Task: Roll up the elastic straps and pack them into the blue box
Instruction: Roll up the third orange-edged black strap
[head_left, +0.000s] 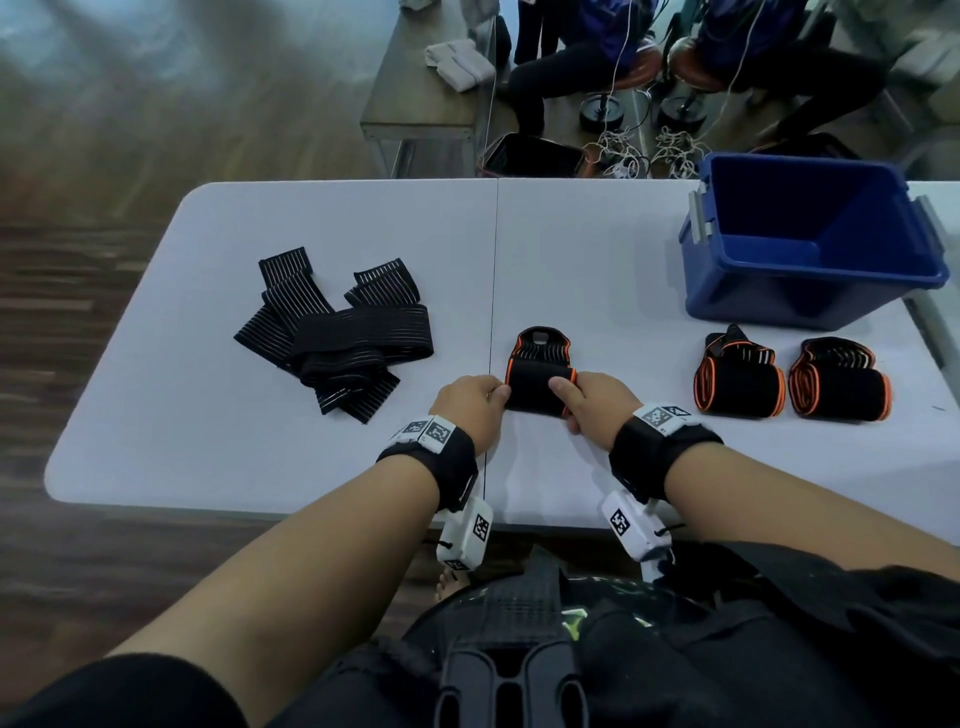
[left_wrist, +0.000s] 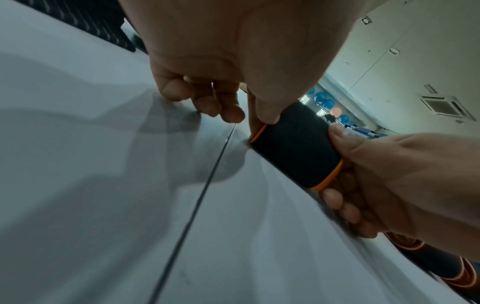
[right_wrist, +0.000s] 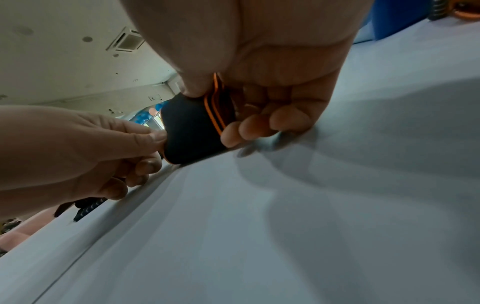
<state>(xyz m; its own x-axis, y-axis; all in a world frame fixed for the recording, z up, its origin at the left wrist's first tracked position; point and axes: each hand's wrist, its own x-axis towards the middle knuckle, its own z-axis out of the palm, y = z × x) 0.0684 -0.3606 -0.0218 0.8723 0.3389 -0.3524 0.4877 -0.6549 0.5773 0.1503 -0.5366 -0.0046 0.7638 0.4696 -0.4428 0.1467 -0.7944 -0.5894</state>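
A black elastic strap with orange edging lies partly rolled on the white table, its loose end pointing away from me. My left hand pinches the roll's left end. My right hand grips the right end, thumb on top, fingers curled under. Two rolled orange-edged straps sit to the right. A pile of unrolled black striped straps lies to the left. The blue box stands open at the far right, nothing visible inside.
A seam runs down the table's middle. Beyond the far edge are a bench, stools, cables and seated people. The near table edge is just below my wrists.
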